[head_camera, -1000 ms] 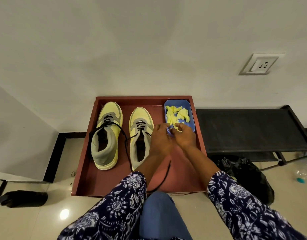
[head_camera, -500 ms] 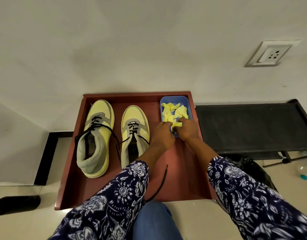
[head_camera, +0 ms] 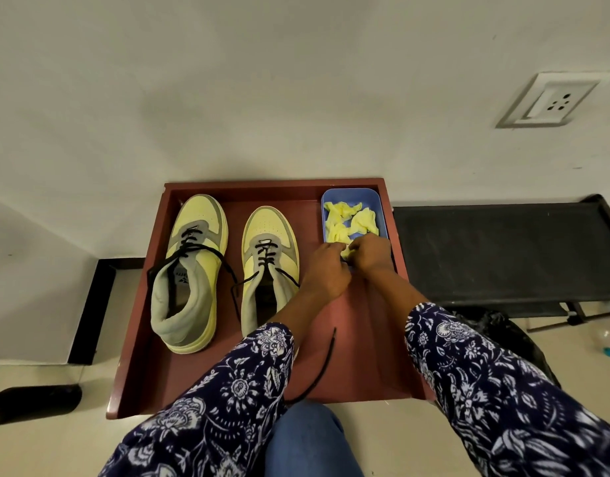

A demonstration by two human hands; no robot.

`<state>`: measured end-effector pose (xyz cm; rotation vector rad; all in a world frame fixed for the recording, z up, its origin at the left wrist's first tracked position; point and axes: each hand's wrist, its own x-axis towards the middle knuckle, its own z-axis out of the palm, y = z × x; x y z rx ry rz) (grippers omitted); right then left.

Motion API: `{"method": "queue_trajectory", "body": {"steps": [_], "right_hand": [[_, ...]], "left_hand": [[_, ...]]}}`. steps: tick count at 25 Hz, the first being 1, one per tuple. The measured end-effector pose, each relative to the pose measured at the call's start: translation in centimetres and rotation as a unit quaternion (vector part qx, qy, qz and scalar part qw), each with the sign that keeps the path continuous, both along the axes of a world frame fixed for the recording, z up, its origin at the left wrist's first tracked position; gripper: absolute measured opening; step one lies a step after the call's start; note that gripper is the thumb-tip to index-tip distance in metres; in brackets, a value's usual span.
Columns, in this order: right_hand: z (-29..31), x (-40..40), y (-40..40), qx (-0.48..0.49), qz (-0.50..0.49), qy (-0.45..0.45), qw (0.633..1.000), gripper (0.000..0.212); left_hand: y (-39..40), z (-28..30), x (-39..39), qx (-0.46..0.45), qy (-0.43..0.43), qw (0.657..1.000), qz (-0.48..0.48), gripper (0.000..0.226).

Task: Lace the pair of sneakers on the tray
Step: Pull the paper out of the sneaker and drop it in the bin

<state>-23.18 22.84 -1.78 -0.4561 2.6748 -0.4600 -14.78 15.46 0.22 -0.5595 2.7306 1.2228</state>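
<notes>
Head view shows the two yellow sneakers (head_camera: 190,270) (head_camera: 269,259) side by side on the left of the red tray (head_camera: 365,366), black laces (head_camera: 193,249) loose and half threaded. At the near end of the blue box (head_camera: 351,196), far right on the tray, my left hand (head_camera: 325,271) and right hand (head_camera: 368,253) meet, fingers curled, each grip pinching a yellow scrap (head_camera: 346,251). One black lace end (head_camera: 322,366) trails below my wrists.

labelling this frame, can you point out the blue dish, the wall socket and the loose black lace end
blue dish (head_camera: 375,197): head view, far rim.
wall socket (head_camera: 556,101): head view, white faceplate.
loose black lace end (head_camera: 325,359): head view, strand over tray floor.
</notes>
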Motion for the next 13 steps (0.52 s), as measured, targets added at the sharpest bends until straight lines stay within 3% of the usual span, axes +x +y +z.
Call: {"method": "queue_trajectory", "body": {"steps": [6,13], "right_hand": [[2.2,1.0,0.2,-0.114,-0.099,0.014,0.988,0.024],[5.7,3.7,-1.2,-0.239,-0.121,-0.031,0.963,0.018]], "left_hand": [[-0.9,1.8,0.6,0.048,0.017,0.996,0.076,0.041],[-2.5,4.9,2.6,0.015,0.081,0.989,0.125,0.027]]}}
